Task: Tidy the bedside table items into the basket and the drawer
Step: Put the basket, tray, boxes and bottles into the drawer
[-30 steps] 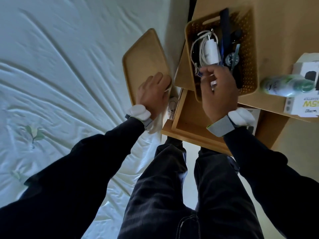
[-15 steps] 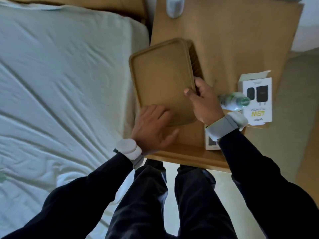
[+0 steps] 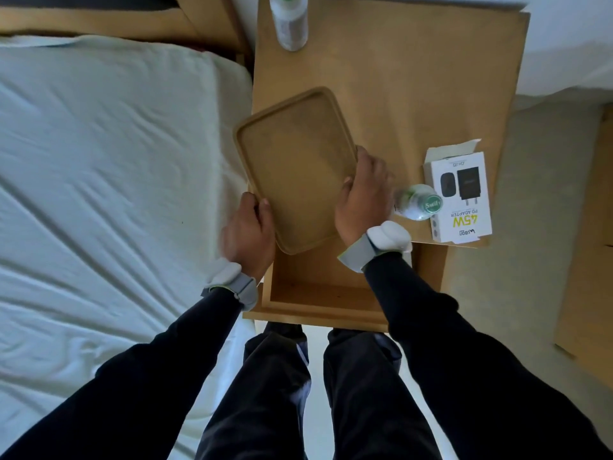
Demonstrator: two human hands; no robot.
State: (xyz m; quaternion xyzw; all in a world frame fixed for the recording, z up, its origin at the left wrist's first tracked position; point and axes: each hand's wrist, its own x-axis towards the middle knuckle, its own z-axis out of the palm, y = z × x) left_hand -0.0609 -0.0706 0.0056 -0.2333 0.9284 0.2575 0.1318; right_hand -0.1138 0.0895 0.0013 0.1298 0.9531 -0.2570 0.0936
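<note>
A tan wooden lid (image 3: 298,167) covers the basket on the bedside table (image 3: 414,94), so the basket and its contents are hidden. My left hand (image 3: 248,227) grips the lid's near left edge, thumb on top of the rim. My right hand (image 3: 363,197) clasps its right edge. The lidded basket overhangs the open wooden drawer (image 3: 315,293), whose visible near part holds nothing. A small bottle with a green cap (image 3: 418,202) lies on its side just right of my right hand. A white adapter box (image 3: 459,197) lies beside it.
A taller bottle (image 3: 288,21) stands at the table's far left corner. The bed with a white sheet (image 3: 116,194) runs along the left. My legs are under the drawer front. Pale floor and a wooden panel (image 3: 590,244) are to the right.
The lid went from the bed onto the open basket, hiding the cables and charger. My left hand shifted from flat on the lid to its left edge; my right hand stays at the right edge.
</note>
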